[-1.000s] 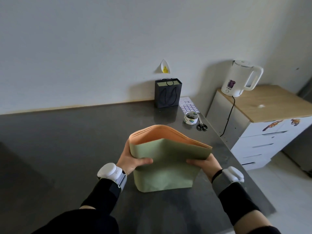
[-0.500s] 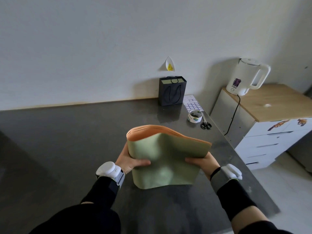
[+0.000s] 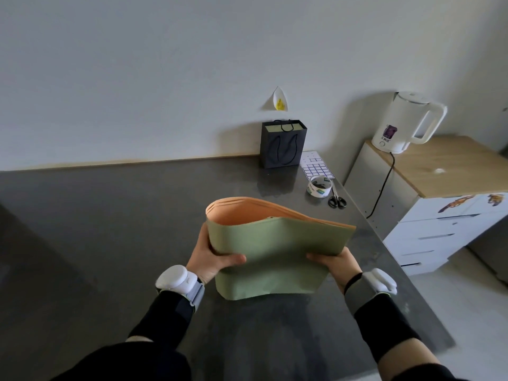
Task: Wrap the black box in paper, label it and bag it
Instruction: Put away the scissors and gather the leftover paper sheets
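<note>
The left hand (image 3: 213,259) and right hand (image 3: 336,264) pinch opposite ends of the bowed green-and-orange paper sheaf (image 3: 275,251) spanning lengthwise between them.

Both hands (image 3: 211,257) grip folded paper (image 3: 275,251) — above table (image 3: 110,229).

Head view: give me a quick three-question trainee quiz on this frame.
1. True or false: the left hand and right hand both grip the paper.
2. Where does the bag stand?
3. What lies nearest the scissors? A paper, B tape, C bag.
Key: 1 true; 2 by the wall, beside the label sheet; 3 B.
</note>
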`<state>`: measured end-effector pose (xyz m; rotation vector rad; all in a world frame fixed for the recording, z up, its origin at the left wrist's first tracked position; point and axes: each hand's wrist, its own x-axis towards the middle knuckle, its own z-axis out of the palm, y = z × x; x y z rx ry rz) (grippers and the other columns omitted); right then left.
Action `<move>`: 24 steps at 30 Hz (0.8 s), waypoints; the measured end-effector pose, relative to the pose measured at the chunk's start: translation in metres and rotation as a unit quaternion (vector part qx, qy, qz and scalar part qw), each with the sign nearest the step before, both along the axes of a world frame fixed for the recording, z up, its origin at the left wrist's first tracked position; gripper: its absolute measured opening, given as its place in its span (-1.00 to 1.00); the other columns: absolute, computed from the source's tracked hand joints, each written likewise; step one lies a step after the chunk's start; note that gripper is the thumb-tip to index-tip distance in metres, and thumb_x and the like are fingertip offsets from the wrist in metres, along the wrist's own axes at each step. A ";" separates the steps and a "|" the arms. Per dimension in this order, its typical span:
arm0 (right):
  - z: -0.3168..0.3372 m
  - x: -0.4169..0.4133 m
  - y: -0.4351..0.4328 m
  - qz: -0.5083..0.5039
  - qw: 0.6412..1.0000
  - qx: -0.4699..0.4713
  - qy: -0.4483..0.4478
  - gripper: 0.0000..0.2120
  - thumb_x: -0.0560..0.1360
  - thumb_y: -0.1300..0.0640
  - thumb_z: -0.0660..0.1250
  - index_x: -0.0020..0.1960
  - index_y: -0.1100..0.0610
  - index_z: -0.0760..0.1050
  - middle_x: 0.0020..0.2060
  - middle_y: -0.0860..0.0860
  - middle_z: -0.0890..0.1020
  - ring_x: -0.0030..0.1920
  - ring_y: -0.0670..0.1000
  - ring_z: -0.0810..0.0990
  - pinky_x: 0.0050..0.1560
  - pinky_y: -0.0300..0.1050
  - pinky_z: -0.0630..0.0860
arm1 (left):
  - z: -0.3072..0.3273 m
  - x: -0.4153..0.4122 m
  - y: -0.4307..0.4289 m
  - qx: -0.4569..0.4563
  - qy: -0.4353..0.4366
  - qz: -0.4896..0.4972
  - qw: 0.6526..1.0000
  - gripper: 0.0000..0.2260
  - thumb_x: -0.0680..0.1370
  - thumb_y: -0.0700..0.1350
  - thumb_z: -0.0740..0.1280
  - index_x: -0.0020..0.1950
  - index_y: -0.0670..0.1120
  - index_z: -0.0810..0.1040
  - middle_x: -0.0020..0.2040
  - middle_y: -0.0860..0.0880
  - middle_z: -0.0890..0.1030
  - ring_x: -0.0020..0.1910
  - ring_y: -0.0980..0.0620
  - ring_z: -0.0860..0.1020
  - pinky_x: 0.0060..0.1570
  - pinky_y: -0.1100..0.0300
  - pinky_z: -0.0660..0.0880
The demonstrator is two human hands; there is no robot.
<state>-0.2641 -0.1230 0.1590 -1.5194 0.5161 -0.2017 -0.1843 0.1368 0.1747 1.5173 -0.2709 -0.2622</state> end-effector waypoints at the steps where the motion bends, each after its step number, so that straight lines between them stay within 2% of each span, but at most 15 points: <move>1: 0.000 0.000 -0.001 0.003 1.000 0.002 -0.001 -0.69 0.27 0.51 0.44 -0.25 0.10 0.60 -0.39 -0.10 0.67 -0.22 0.05 0.60 0.03 0.05 0.51 | 0.010 0.002 0.001 -0.027 -0.020 0.004 0.999 -0.03 -0.11 0.16 0.64 0.24 0.06 0.36 0.06 0.07 0.57 0.01 0.16 0.56 -0.09 0.35 0.49; 3: 0.000 -0.002 -0.001 0.016 1.000 0.021 0.005 -0.71 0.17 0.44 0.53 -0.25 0.12 0.59 -0.41 -0.09 0.67 -0.33 -0.07 0.63 -0.08 -0.05 0.55 | 0.036 0.007 0.004 -0.039 -0.055 0.011 0.998 -0.15 0.14 0.34 0.51 0.33 0.08 0.31 0.14 0.04 0.55 0.08 0.18 0.54 -0.01 0.36 0.47; 4: 0.000 -0.003 -0.002 0.021 0.999 0.031 0.008 -0.70 0.12 0.40 0.55 -0.24 0.14 0.58 -0.42 -0.09 0.66 -0.36 -0.13 0.63 -0.16 -0.09 0.56 | 0.049 0.011 0.004 -0.019 -0.069 0.012 0.997 -0.31 0.30 0.38 0.38 0.33 0.09 0.34 0.18 0.03 0.55 0.12 0.20 0.53 0.07 0.32 0.47; 6: 0.000 -0.004 -0.003 0.027 0.999 0.033 0.013 -0.70 0.19 0.49 0.49 -0.22 0.18 0.56 -0.43 -0.10 0.66 -0.39 -0.18 0.62 -0.25 -0.19 0.56 | 0.064 0.019 0.001 0.037 -0.073 0.018 0.996 -0.66 0.59 0.15 0.16 0.26 0.01 0.48 0.16 0.05 0.58 0.16 0.20 0.52 0.28 0.15 0.40; 8: 0.001 -0.002 -0.006 0.030 0.999 0.043 0.013 -0.72 0.29 0.57 0.38 -0.19 0.21 0.56 -0.42 -0.08 0.67 -0.38 -0.15 0.63 -0.30 -0.25 0.58 | 0.064 0.021 -0.004 0.085 -0.058 0.024 0.994 -0.75 0.66 -0.08 0.09 0.19 -0.06 0.53 0.15 0.09 0.55 0.21 0.12 0.49 0.34 0.15 0.32; 11: 0.004 0.000 -0.007 0.034 0.998 0.053 0.012 -0.72 0.23 0.54 0.44 -0.18 0.23 0.58 -0.36 -0.03 0.68 -0.33 -0.05 0.65 -0.22 -0.15 0.60 | 0.062 0.014 -0.011 0.104 0.004 0.026 0.994 -0.77 0.66 -0.10 0.09 0.26 -0.04 0.44 0.01 0.15 0.47 0.17 0.08 0.42 0.28 0.19 0.27; 13: 0.005 0.001 -0.007 0.028 0.999 0.041 0.011 -0.70 0.22 0.53 0.45 -0.22 0.17 0.61 -0.35 -0.02 0.69 -0.32 -0.05 0.64 -0.11 -0.07 0.58 | 0.062 0.014 -0.012 0.102 0.012 0.037 0.994 -0.81 0.66 -0.10 0.10 0.15 0.00 0.47 -0.05 0.14 0.47 0.11 0.09 0.42 0.29 0.12 0.30; 15: 0.006 0.001 -0.007 0.025 0.999 0.033 0.007 -0.69 0.28 0.55 0.39 -0.22 0.15 0.62 -0.33 -0.01 0.68 -0.29 -0.02 0.63 -0.06 -0.05 0.56 | 0.063 0.018 -0.011 0.101 0.007 0.039 0.994 -0.77 0.66 -0.11 0.09 -0.02 0.05 0.54 -0.01 0.13 0.54 0.14 0.04 0.49 0.30 0.08 0.34; 17: 0.010 0.001 -0.006 0.022 0.999 0.030 0.002 -0.70 0.31 0.54 0.37 -0.19 0.16 0.59 -0.35 -0.05 0.68 -0.29 -0.04 0.63 -0.06 -0.06 0.55 | 0.061 0.020 -0.008 0.061 0.015 0.009 0.998 -0.76 0.65 -0.02 0.11 -0.01 0.10 0.57 0.01 0.13 0.62 0.20 0.01 0.53 0.26 0.11 0.39; 18: 0.009 0.000 -0.006 0.016 0.999 0.027 -0.001 -0.70 0.31 0.54 0.37 -0.19 0.15 0.58 -0.37 -0.08 0.67 -0.30 -0.06 0.63 -0.05 -0.06 0.54 | 0.058 0.020 -0.006 0.027 0.031 -0.021 0.999 -0.77 0.59 0.13 0.18 0.05 0.09 0.57 0.03 0.12 0.63 0.19 0.04 0.55 0.23 0.15 0.43; 19: 0.007 -0.001 -0.006 0.008 1.000 0.024 -0.002 -0.70 0.32 0.53 0.38 -0.19 0.15 0.58 -0.39 -0.10 0.67 -0.29 -0.05 0.63 -0.03 -0.05 0.53 | 0.052 0.019 -0.004 -0.012 0.044 -0.048 0.998 -0.59 0.44 0.31 0.29 0.12 0.07 0.55 0.06 0.11 0.63 0.13 0.10 0.58 0.15 0.21 0.48; 20: 0.006 -0.002 -0.006 0.000 1.000 0.020 0.001 -0.72 0.33 0.51 0.39 -0.20 0.14 0.58 -0.40 -0.11 0.67 -0.26 -0.02 0.62 0.01 -0.01 0.52 | 0.044 0.020 -0.001 -0.050 0.068 -0.074 0.994 -0.31 0.21 0.42 0.40 0.20 0.04 0.50 0.09 0.11 0.62 0.05 0.17 0.60 0.01 0.30 0.52; 21: 0.004 -0.003 -0.006 -0.008 1.000 0.019 0.003 -0.73 0.33 0.50 0.39 -0.20 0.13 0.58 -0.40 -0.12 0.67 -0.25 -0.01 0.61 0.04 0.01 0.50 | 0.035 0.020 0.002 -0.068 0.071 -0.102 0.990 -0.09 0.03 0.41 0.49 0.26 0.02 0.43 0.11 0.12 0.60 -0.01 0.22 0.60 -0.10 0.37 0.51; 22: 0.003 -0.004 -0.006 -0.015 1.000 0.019 0.007 -0.74 0.34 0.48 0.40 -0.21 0.13 0.58 -0.41 -0.12 0.66 -0.27 -0.02 0.62 0.05 0.03 0.50 | 0.026 0.019 0.005 -0.057 0.064 -0.130 0.988 0.02 -0.07 0.33 0.57 0.31 0.01 0.36 0.13 0.13 0.57 0.01 0.23 0.58 -0.12 0.40 0.49; 24: 0.005 -0.004 -0.006 -0.020 1.000 0.014 0.013 -0.76 0.35 0.48 0.39 -0.22 0.14 0.57 -0.43 -0.12 0.66 -0.36 -0.13 0.63 0.03 0.03 0.51 | 0.012 0.019 0.008 0.041 0.056 -0.186 0.980 0.05 -0.08 0.07 0.66 0.34 0.05 0.28 0.17 0.14 0.54 0.17 0.18 0.51 -0.04 0.41 0.48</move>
